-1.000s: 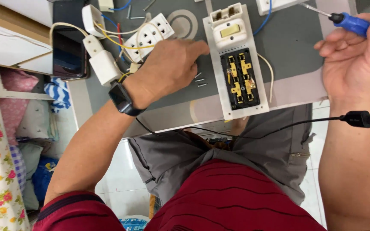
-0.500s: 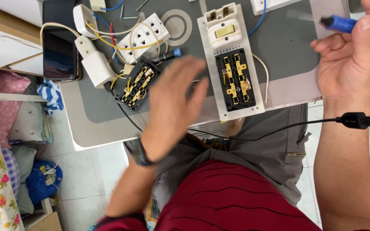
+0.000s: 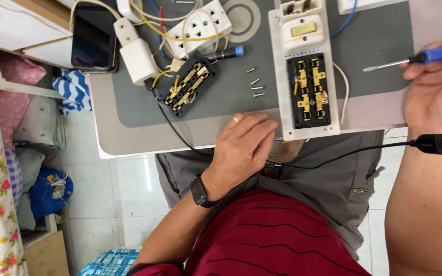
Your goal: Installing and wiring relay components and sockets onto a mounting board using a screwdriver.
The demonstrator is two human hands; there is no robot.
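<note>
Long white socket strip (image 3: 305, 76) lies open on worktop (image 3: 129, 135), brass contacts bare; four screws (image 3: 254, 88) out beside it. Right hand (image 3: 436, 87) grips blue screwdriver (image 3: 425, 56). Left hand (image 3: 244, 148) empty, loosely curled at worktop edge. Small black socket insert (image 3: 188, 89) loose, wired. Reassembly not done.

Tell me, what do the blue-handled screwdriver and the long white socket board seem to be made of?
Blue-handled screwdriver in the right hand: handle looks like glossy plastic; its thin grey shaft shines like steel. Long white socket board: probably matte white plastic, with yellowish, brass-looking contact strips in its black inset.
</note>
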